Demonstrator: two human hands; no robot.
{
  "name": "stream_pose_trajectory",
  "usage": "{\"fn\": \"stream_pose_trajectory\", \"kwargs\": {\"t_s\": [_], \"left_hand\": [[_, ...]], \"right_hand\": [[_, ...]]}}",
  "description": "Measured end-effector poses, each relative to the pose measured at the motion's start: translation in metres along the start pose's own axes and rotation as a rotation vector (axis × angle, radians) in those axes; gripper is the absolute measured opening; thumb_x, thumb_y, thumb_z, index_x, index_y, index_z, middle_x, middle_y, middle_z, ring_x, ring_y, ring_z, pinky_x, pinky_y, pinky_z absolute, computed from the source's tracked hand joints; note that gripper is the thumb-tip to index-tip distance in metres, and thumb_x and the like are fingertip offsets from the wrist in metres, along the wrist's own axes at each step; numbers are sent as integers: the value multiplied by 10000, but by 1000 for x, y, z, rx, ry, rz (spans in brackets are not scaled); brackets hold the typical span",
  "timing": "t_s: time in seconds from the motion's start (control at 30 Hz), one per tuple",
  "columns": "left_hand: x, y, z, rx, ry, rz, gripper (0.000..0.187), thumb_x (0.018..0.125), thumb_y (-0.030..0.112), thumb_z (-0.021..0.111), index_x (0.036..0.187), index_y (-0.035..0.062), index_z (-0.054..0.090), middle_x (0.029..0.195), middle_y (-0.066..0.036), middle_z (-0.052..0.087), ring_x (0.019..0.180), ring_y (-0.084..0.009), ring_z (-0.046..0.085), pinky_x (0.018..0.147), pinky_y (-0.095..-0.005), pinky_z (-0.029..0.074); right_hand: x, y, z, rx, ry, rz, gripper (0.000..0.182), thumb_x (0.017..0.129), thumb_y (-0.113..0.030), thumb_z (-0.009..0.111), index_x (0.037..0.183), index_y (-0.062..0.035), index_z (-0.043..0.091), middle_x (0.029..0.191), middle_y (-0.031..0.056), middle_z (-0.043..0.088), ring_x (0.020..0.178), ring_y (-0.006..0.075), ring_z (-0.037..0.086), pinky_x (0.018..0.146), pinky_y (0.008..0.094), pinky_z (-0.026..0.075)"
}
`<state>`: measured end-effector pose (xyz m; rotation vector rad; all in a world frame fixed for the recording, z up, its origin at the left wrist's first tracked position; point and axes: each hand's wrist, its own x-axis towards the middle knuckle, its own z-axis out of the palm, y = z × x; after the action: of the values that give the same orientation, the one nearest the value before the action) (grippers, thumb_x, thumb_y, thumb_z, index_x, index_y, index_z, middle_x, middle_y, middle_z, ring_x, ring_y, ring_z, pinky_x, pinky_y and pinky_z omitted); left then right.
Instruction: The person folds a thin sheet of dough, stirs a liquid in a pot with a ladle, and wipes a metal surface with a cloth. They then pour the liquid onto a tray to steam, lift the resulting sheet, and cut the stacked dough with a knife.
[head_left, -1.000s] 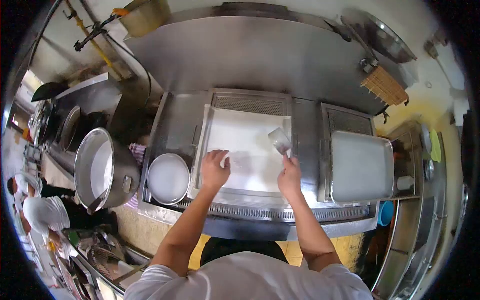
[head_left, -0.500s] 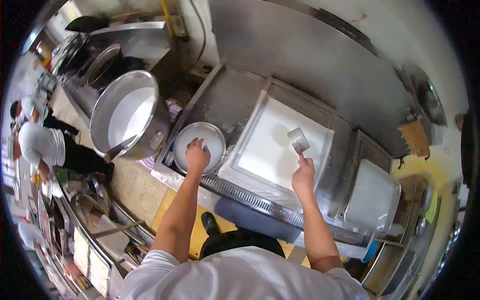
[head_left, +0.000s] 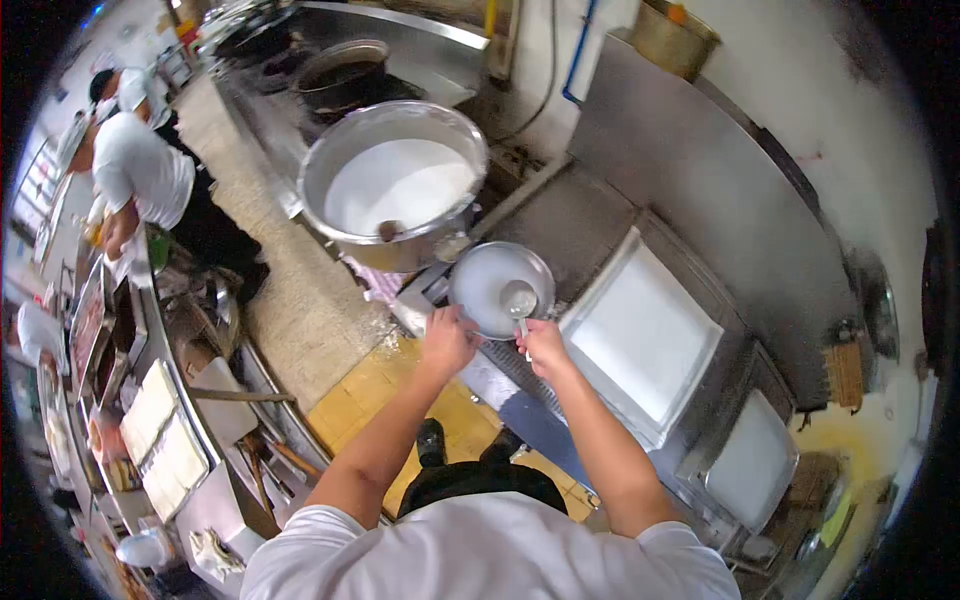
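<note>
My right hand (head_left: 545, 348) grips the handle of a small metal ladle (head_left: 518, 296), whose round cup is over a shallow metal bowl (head_left: 478, 275). Pale white liquid fills the bowl. At the bowl's near left rim is my left hand (head_left: 448, 345), its fingers curled against the edge; the fingertips are partly hidden. To the right of the bowl, a square tray (head_left: 690, 362) with a smooth white surface (head_left: 640, 335) lies on the steel counter. A large metal pot (head_left: 310, 180) holding white liquid stands behind and left of the bowl.
Farther right is a second white-surfaced tray (head_left: 752, 460). A dark pan (head_left: 345, 80) sits on the stove behind the pot. Two people (head_left: 145, 170) stand at the left worktable, which carries trays of pale slabs (head_left: 165, 440). A steel splashback (head_left: 690, 170) rises behind the counter.
My right hand has carried the ladle left from above the white tray to the bowl. My left hand has drawn back from over the bowl to its near rim. The view has turned left.
</note>
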<state>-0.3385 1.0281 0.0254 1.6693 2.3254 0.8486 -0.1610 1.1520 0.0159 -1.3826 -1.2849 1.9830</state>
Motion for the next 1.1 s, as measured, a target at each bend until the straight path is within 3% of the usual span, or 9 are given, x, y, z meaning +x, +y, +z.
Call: {"fn": "stream_pose_trajectory", "kwargs": {"t_s": [0.13, 0.23, 0.3, 0.37, 0.43, 0.6, 0.83, 0.97, 1.1], "left_hand": [[-58, -24, -30, -70, 52, -24, 234, 716, 183, 834, 930, 113, 772, 1300, -168, 616, 1211, -368, 559, 1047, -488, 446], [-97, -34, -53, -104, 89, -47, 255, 722, 166, 824, 962, 105, 765, 1305, -183, 612, 1206, -378, 561, 1051, -481, 455], [-122, -33, -81, -152, 46, -91, 277, 773, 175, 806, 1033, 92, 762, 1323, -202, 607, 1227, -398, 554, 1067, -474, 460], [-149, -36, -90, -160, 45, -142, 274, 801, 184, 797, 1054, 86, 762, 1335, -207, 602, 1242, -399, 552, 1069, -472, 466], [-170, -33, -110, -175, 32, -228, 264, 842, 191, 771, 1083, 83, 758, 1299, -184, 637, 1237, -381, 568, 1061, -454, 479], [-230, -20, -120, -223, 167, -472, 253, 862, 187, 752, 1092, 81, 753, 1217, -171, 683, 1168, -374, 617, 1031, -448, 498], [-300, 13, -129, -212, 397, -735, 256, 860, 172, 764, 1092, 65, 744, 1123, -179, 715, 1100, -374, 660, 981, -445, 520], [-336, 14, -147, -143, 601, -822, 260, 856, 157, 769, 1096, 58, 744, 1082, -176, 723, 1049, -358, 683, 935, -427, 539], [-377, 18, -186, -162, 752, -994, 267, 856, 149, 774, 1105, 57, 745, 1058, -168, 726, 998, -328, 701, 887, -407, 556]], "right_hand": [[38, 35, 33, 179, 114, 173, 113, 902, 35, 572, 824, -27, 624, 781, 87, 610, 661, 200, 578, 532, 351, 450], [39, 51, 45, 233, 102, 133, 100, 902, 48, 535, 880, -28, 598, 756, 99, 590, 657, 219, 570, 559, 369, 464], [56, 85, 34, 162, -61, 131, 112, 880, 63, 527, 870, -30, 589, 766, 105, 587, 652, 225, 568, 577, 365, 480], [29, 87, 43, 157, -29, 199, 89, 860, 60, 558, 887, -23, 578, 793, 95, 603, 651, 213, 573, 585, 354, 487], [-8, 92, 45, 113, -262, 148, 123, 870, 35, 589, 986, -1, 603, 847, 83, 629, 693, 195, 609, 609, 335, 504], [-120, 78, 103, -190, -493, 212, 265, 907, -22, 642, 1160, 52, 657, 960, 94, 683, 820, 171, 661, 717, 306, 553], [-160, 76, 173, -775, -1107, -312, 374, 920, -86, 670, 1259, 67, 640, 1094, 135, 723, 961, 193, 682, 888, 333, 555], [-180, 81, 221, -845, -1242, -402, 366, 893, -112, 640, 1215, 60, 665, 1101, 189, 734, 997, 268, 711, 894, 371, 551], [-231, 70, 277, -929, -1361, -505, 368, 878, -118, 635, 1202, 55, 669, 1067, 206, 725, 978, 280, 707, 883, 380, 552]]}}
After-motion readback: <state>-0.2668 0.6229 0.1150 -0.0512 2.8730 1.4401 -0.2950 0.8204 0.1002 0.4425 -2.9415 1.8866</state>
